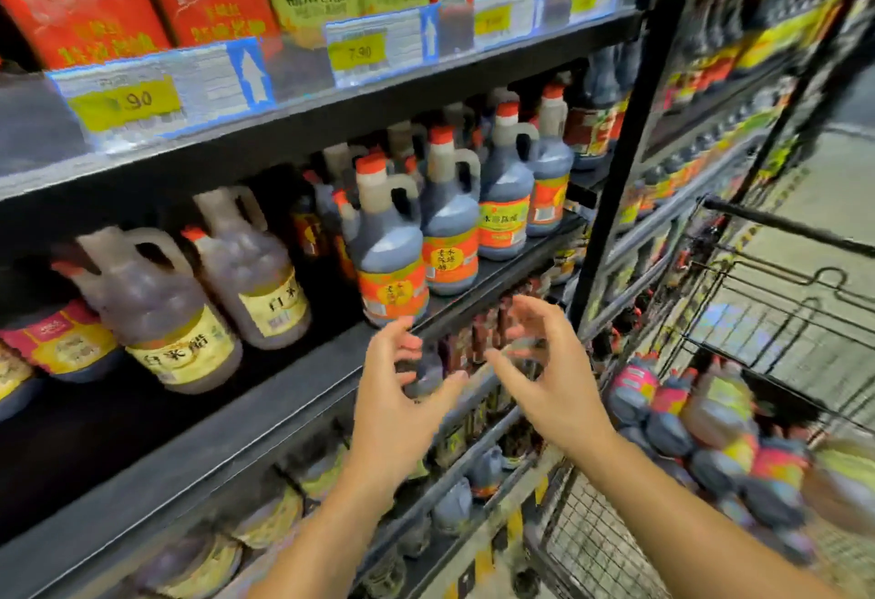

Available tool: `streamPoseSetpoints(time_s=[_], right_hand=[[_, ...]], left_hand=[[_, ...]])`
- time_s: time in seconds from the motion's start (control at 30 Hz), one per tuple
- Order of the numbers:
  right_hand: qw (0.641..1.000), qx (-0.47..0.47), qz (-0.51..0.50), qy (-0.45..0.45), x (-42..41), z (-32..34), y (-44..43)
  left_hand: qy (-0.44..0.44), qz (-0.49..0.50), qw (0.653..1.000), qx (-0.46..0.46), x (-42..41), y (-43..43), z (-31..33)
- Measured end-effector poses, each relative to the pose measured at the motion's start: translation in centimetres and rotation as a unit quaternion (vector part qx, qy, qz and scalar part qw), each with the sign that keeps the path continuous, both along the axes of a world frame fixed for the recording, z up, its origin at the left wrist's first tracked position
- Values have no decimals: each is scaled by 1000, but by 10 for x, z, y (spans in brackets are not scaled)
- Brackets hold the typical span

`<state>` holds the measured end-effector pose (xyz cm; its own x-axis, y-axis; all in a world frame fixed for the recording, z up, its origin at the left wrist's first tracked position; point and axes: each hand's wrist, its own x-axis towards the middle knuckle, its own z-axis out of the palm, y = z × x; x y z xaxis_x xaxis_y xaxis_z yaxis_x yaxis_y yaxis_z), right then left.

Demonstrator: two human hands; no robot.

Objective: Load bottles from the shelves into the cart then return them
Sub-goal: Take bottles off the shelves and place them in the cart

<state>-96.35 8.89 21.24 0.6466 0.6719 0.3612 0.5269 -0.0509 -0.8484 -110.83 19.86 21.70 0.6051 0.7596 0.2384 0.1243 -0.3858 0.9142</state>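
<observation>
Your left hand (397,397) and right hand (549,373) hover empty, fingers spread, just below the orange-label bottle (390,267); cart (776,222) right of right hand.

Left hand (393,402), right hand (556,378) and both forearms (663,499) are bare.

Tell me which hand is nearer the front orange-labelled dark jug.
Left. The left hand has its fingertips just below the orange-labelled jug; the right hand is off to its right, clearly apart.
</observation>
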Motion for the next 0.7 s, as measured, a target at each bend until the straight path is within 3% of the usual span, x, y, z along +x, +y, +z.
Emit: streamPoseSetpoints(time_s=[0.4,0.7], right_hand=[[969,-106,-211,72,177,-102,-163],[900,-244,-349,98,279,-182,-267]], left_hand=[[158,-222,962,-30,232,-95,-70],[274,-312,910,-18,369,-168,-152]])
